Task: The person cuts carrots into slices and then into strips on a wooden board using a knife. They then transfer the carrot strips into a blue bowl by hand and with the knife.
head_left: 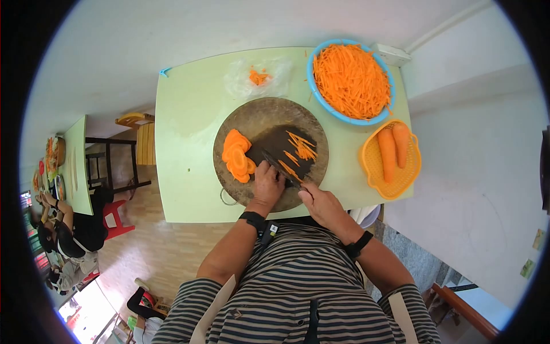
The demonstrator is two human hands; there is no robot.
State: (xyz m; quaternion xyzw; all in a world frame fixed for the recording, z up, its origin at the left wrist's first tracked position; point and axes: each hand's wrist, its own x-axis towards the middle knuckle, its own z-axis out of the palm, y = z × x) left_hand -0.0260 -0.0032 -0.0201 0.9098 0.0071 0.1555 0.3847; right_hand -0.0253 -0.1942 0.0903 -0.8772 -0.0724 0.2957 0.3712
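Note:
A round wooden chopping board (pixel 269 112) lies on the pale green table. Overlapping carrot slices (pixel 236 156) rest on its left side, and thin carrot strips (pixel 302 148) lie on a dark wet patch at the right. My right hand (pixel 324 205) is closed round the handle of a knife (pixel 277 166), whose dark blade points up and left. Close beside the blade, my left hand (pixel 268 184) bends its fingers down onto the board; what lies under the fingertips is hidden. A few cut strips are along the blade's right side.
Shredded carrot fills a blue-rimmed basin (pixel 314 86) at the back right. A yellow basket (pixel 372 166) below it holds two whole carrots (pixel 387 155). Carrot bits lie on a plastic bag (pixel 277 77) behind the board. Other people sit at a table far left, near a red stool (pixel 117 221).

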